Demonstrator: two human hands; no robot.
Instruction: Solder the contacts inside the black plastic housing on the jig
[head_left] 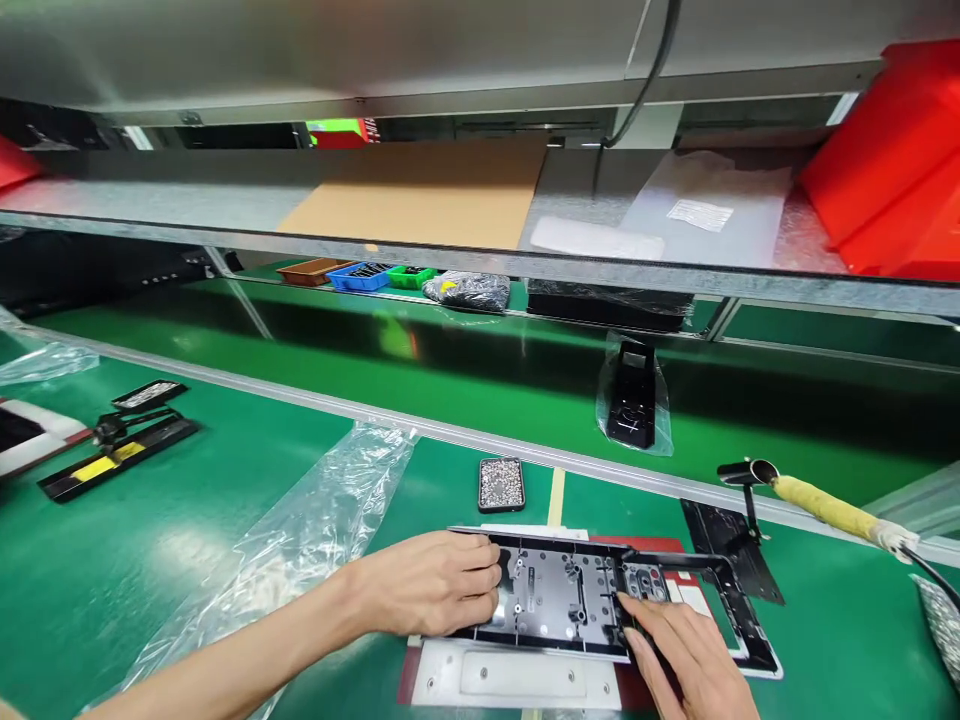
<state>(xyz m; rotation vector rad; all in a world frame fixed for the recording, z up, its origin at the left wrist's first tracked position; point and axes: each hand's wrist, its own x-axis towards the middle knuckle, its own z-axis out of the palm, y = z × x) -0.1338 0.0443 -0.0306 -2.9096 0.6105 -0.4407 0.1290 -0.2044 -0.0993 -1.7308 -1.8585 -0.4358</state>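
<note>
A black plastic housing point(555, 592), long and shallow with ribs, posts and an open frame at its right end, lies inside-up over a white and dark red fixture point(517, 675). My left hand point(442, 585) is closed over the housing's left end, its fingers curled inside the edge. At the housing's middle, my right hand point(686, 650) grips near the inner crosswall with thumb and fingers; whether a small part is between them is hidden. Just behind the housing stands a small black tray point(502, 484) full of tiny metal pieces, likely screws.
A yellow-sleeved tool point(825, 508) rests in a black holder point(739, 545) at right. Clear plastic film point(322, 510) spreads at left, beyond it another holder point(120, 455). A bagged black part point(634, 395) lies behind the rail. Overhead runs a metal shelf point(450, 252) with a red bin point(892, 170).
</note>
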